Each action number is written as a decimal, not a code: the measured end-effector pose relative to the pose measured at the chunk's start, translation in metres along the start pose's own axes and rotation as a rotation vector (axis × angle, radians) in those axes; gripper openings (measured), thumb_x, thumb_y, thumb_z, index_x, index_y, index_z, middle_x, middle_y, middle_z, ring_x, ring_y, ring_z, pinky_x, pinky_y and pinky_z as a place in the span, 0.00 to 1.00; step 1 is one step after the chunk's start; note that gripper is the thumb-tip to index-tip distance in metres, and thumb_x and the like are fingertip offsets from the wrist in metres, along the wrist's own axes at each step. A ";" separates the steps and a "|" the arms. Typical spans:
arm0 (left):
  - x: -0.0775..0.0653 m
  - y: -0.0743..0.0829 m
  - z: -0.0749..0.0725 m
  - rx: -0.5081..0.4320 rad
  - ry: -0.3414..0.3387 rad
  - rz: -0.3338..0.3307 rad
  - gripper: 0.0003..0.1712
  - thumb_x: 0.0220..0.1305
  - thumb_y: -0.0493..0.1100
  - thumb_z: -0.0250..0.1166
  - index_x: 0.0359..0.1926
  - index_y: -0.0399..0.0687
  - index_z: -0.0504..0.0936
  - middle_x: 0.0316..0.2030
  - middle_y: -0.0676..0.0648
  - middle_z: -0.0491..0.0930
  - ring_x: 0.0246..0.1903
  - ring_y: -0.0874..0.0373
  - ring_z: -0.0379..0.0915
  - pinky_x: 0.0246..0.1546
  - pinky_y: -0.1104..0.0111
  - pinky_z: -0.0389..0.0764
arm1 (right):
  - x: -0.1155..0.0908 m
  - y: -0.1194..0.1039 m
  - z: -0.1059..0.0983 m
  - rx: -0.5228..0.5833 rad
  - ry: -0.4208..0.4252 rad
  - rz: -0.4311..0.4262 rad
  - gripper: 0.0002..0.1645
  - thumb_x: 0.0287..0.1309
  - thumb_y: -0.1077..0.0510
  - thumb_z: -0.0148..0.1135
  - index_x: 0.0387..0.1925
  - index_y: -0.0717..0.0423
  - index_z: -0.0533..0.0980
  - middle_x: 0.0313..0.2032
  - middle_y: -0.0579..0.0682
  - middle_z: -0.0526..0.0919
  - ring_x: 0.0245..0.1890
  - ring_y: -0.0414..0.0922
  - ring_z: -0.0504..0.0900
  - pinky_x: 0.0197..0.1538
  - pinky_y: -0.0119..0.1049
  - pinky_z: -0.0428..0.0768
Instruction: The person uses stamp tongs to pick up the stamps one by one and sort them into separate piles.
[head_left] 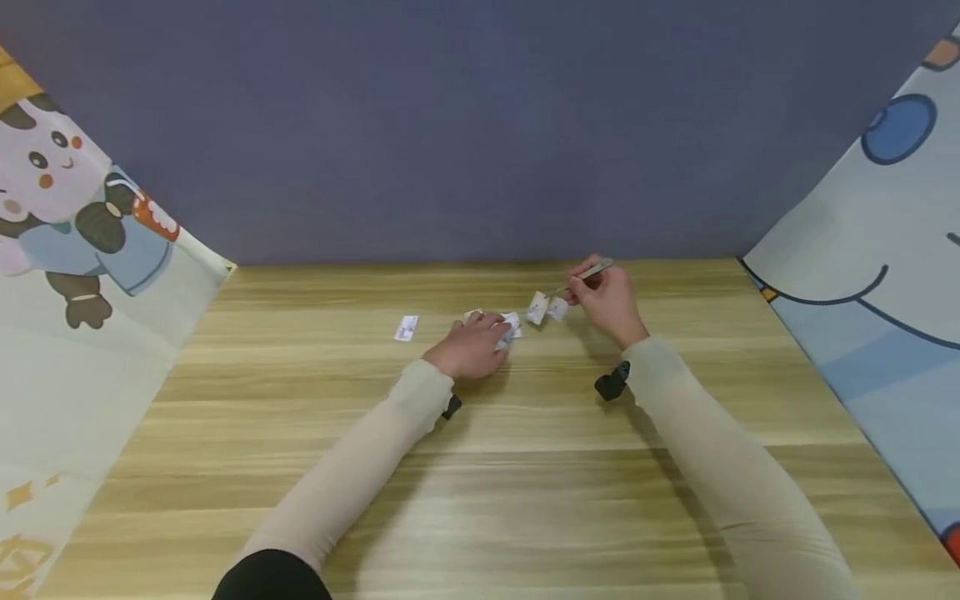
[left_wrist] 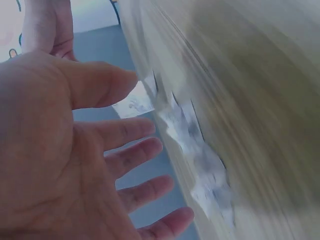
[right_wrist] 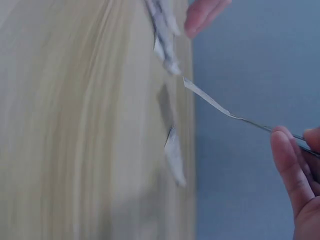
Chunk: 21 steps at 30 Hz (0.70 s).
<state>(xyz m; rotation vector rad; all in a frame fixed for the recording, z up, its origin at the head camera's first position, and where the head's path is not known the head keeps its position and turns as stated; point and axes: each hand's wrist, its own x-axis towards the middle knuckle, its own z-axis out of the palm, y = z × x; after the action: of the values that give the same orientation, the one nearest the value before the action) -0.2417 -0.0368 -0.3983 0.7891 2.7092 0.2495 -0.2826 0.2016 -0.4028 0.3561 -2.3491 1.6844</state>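
My right hand (head_left: 609, 302) pinches a pair of slim metal tweezers (head_left: 597, 268) between thumb and fingers. At their tips a small printed paper slip (right_wrist: 206, 97) is held up off the table, bent along its length. Below it lies another slip (head_left: 557, 309), curled up at its ends in the right wrist view. My left hand (head_left: 471, 347) is palm down with fingers spread loosely, close over several overlapping slips (left_wrist: 200, 160), partly hiding them in the head view. In the left wrist view its fingers look apart from the slips.
A single slip (head_left: 406, 327) lies on the wood-grain table (head_left: 480, 508) left of my left hand. The table's far edge meets a dark blue-grey wall (head_left: 465, 133). Cartoon-printed panels (head_left: 67, 333) stand at both sides.
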 end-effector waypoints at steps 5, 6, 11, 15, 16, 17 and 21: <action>0.016 0.018 -0.001 0.008 -0.022 0.015 0.31 0.72 0.49 0.46 0.72 0.47 0.55 0.72 0.48 0.50 0.70 0.48 0.42 0.65 0.47 0.46 | -0.003 0.013 -0.012 -0.036 0.029 0.023 0.07 0.61 0.66 0.59 0.38 0.68 0.74 0.32 0.64 0.82 0.29 0.56 0.83 0.34 0.45 0.81; 0.019 0.021 -0.001 0.011 -0.031 0.015 0.31 0.72 0.49 0.47 0.72 0.47 0.55 0.72 0.49 0.50 0.70 0.48 0.41 0.65 0.47 0.46 | -0.004 0.015 -0.014 -0.048 0.034 0.030 0.06 0.61 0.66 0.59 0.38 0.68 0.75 0.31 0.63 0.82 0.28 0.57 0.83 0.34 0.46 0.81; 0.036 0.034 0.004 0.061 -0.060 0.000 0.32 0.72 0.51 0.47 0.73 0.50 0.54 0.72 0.52 0.49 0.70 0.51 0.41 0.65 0.49 0.48 | -0.004 0.028 -0.017 -0.060 0.040 0.040 0.04 0.59 0.70 0.59 0.36 0.68 0.75 0.31 0.63 0.82 0.27 0.55 0.83 0.34 0.50 0.81; 0.045 0.043 0.007 0.085 -0.073 -0.013 0.32 0.72 0.51 0.47 0.73 0.51 0.54 0.72 0.53 0.50 0.69 0.51 0.44 0.64 0.50 0.49 | -0.005 0.033 -0.016 -0.035 0.032 0.037 0.03 0.58 0.71 0.59 0.35 0.69 0.74 0.33 0.68 0.81 0.27 0.54 0.83 0.33 0.51 0.81; 0.047 0.045 0.007 0.090 -0.074 -0.015 0.32 0.72 0.51 0.47 0.73 0.51 0.54 0.72 0.54 0.50 0.68 0.51 0.45 0.64 0.50 0.50 | -0.005 0.033 -0.016 -0.021 0.030 0.041 0.03 0.58 0.72 0.59 0.35 0.69 0.74 0.33 0.69 0.80 0.27 0.54 0.83 0.34 0.50 0.81; 0.048 0.046 0.007 0.094 -0.078 -0.018 0.32 0.72 0.51 0.46 0.73 0.51 0.54 0.72 0.54 0.50 0.68 0.51 0.45 0.64 0.49 0.49 | -0.005 0.034 -0.016 -0.016 0.030 0.046 0.03 0.58 0.72 0.59 0.35 0.69 0.74 0.34 0.70 0.80 0.27 0.54 0.83 0.34 0.50 0.81; 0.056 0.052 0.009 0.123 -0.088 -0.021 0.31 0.71 0.51 0.46 0.72 0.53 0.56 0.71 0.55 0.51 0.68 0.52 0.46 0.64 0.50 0.49 | -0.005 0.033 -0.017 0.004 0.030 0.060 0.03 0.58 0.72 0.59 0.34 0.71 0.74 0.34 0.71 0.79 0.27 0.53 0.83 0.34 0.48 0.81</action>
<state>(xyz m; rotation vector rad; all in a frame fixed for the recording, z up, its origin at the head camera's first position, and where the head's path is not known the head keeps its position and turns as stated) -0.2579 0.0373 -0.4070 0.7857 2.6681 0.0420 -0.2877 0.2284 -0.4286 0.2617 -2.3570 1.7094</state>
